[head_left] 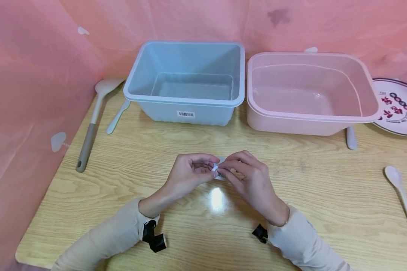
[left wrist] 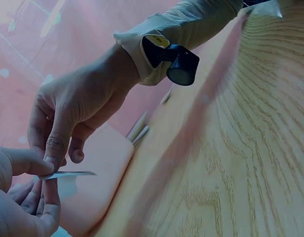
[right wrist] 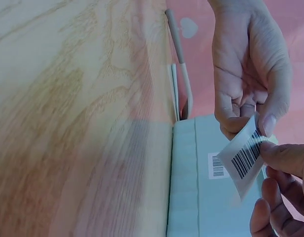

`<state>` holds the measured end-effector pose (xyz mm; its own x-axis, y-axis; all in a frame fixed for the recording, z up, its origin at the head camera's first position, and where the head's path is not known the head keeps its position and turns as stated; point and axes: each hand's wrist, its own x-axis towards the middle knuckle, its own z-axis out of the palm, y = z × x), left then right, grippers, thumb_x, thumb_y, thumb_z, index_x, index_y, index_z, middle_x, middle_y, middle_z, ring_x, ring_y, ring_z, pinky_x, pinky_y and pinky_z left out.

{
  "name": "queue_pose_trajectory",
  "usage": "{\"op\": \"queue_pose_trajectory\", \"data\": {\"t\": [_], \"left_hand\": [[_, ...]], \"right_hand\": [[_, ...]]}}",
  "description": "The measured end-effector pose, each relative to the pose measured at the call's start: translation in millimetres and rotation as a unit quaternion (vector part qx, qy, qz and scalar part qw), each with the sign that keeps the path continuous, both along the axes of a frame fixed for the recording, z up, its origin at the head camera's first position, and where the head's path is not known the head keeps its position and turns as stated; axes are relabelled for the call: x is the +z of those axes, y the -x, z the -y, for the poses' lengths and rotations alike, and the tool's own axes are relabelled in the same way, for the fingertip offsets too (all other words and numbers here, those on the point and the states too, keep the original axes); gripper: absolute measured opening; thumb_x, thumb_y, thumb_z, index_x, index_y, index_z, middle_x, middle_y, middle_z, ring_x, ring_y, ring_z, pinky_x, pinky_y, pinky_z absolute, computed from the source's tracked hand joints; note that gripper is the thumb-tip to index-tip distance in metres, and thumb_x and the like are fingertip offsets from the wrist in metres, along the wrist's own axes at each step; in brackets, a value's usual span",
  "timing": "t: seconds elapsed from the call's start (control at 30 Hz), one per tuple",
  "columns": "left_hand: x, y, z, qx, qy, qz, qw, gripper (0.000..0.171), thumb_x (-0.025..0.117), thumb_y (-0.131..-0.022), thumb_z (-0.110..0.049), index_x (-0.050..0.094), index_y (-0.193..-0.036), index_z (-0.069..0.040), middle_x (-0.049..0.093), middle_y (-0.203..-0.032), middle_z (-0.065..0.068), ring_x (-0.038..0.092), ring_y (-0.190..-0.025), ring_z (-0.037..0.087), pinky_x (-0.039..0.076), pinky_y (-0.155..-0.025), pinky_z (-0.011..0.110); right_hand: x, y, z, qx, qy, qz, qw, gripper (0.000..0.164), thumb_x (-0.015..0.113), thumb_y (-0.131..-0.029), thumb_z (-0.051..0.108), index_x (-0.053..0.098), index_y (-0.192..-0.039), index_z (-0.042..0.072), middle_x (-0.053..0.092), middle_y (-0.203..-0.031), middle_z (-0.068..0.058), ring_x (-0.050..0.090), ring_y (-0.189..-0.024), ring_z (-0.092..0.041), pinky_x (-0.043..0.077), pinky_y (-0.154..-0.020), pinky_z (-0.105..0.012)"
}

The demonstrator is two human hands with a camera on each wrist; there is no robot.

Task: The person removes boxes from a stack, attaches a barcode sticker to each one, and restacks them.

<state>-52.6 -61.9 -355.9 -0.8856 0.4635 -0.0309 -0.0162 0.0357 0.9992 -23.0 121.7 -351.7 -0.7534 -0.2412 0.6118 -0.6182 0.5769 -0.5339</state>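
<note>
A small white barcode label (right wrist: pixel 246 155) is held between both hands above the table, its printed face showing in the right wrist view. My left hand (head_left: pixel 186 173) pinches it near one edge between thumb and fingertip. From the other side, my right hand (head_left: pixel 252 178) pinches the same edge area with thumb and index finger. The left wrist view shows the label almost edge-on, thin and flat. In the head view the fingers cover much of it, and a pale patch shows beneath them, too unclear to make out.
Behind the hands stand a blue bin (head_left: pixel 186 102) with its own barcode sticker (head_left: pixel 185 114) and a pink bin (head_left: pixel 312 116). A long-handled turner (head_left: pixel 92 130) and a light utensil (head_left: pixel 118 117) lie left. Rightward are a spoon (head_left: pixel 401 195), a grey handle (head_left: pixel 351 138) and a printed plate (head_left: pixel 401 109).
</note>
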Motion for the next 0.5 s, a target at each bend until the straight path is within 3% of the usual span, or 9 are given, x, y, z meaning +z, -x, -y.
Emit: {"op": "queue_pose_trajectory", "data": {"t": [0.23, 0.5], "left_hand": [[1.5, -1.5, 0.7, -0.002, 0.018, 0.018, 0.9997, 0.023, 0.066, -0.086, 0.0, 0.068, -0.107, 0.007, 0.07, -0.103, 0.019, 0.069, -0.089, 0.016, 0.057, -0.077, 0.026], [-0.7, -0.6, -0.2, 0.033, 0.021, 0.032, 0.9987, 0.017, 0.064, -0.091, -0.005, 0.07, -0.103, 0.005, 0.071, -0.105, 0.019, 0.07, -0.093, 0.018, 0.057, -0.079, 0.024]], "right_hand": [[-5.1, -1.1, -3.4, 0.008, 0.013, 0.024, 1.0, 0.018, 0.082, -0.07, -0.003, 0.074, -0.08, 0.009, 0.068, -0.083, 0.001, 0.064, -0.077, -0.012, 0.054, -0.061, -0.026], [-6.4, -2.7, -4.8, 0.044, 0.026, 0.041, 0.998, 0.018, 0.08, -0.073, -0.002, 0.072, -0.083, 0.01, 0.067, -0.086, 0.001, 0.064, -0.08, -0.012, 0.054, -0.064, -0.027]]}}
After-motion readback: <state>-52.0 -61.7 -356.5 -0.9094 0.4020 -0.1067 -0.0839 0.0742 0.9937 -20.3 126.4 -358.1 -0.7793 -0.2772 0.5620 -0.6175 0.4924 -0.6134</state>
